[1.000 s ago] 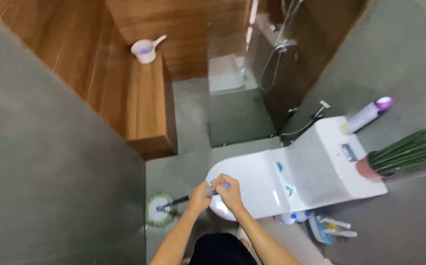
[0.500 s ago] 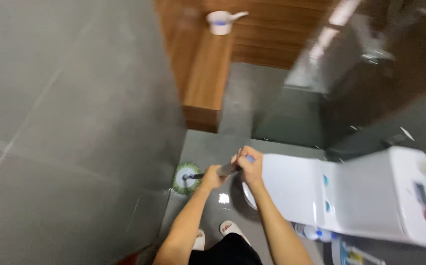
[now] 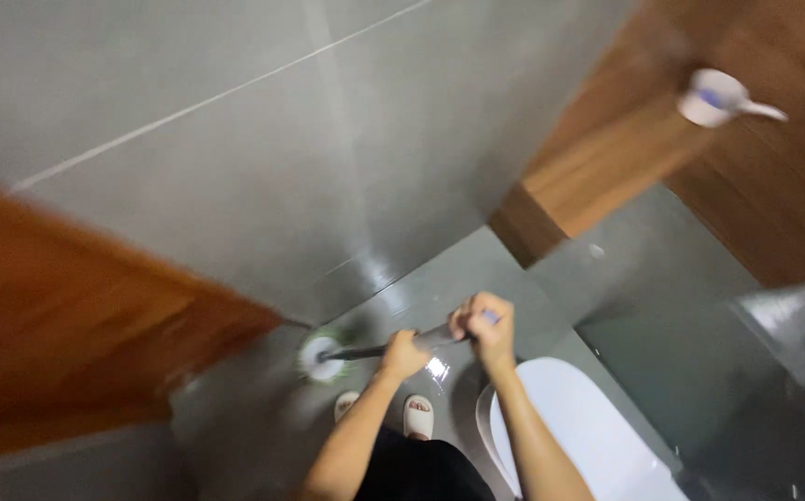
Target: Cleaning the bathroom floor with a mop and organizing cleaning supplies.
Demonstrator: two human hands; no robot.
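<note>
Both hands (image 3: 449,339) | fingers clamped on brush handle (image 3: 393,348) | brush head (image 3: 322,356) beyond left fingers

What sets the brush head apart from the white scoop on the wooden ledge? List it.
The brush head is low by the floor on a dark handle held by both the left hand and right hand; the scoop sits untouched on the ledge. The brush head has a green fringe; the scoop does not. Both are white and round.

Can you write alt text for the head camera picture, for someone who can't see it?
Seen from above, a person's left hand and right hand grip the handle of a round green-and-white brush whose head is down at the grey floor by the wall. A white toilet is beside them, and a white scoop sits on a wooden ledge.
</note>
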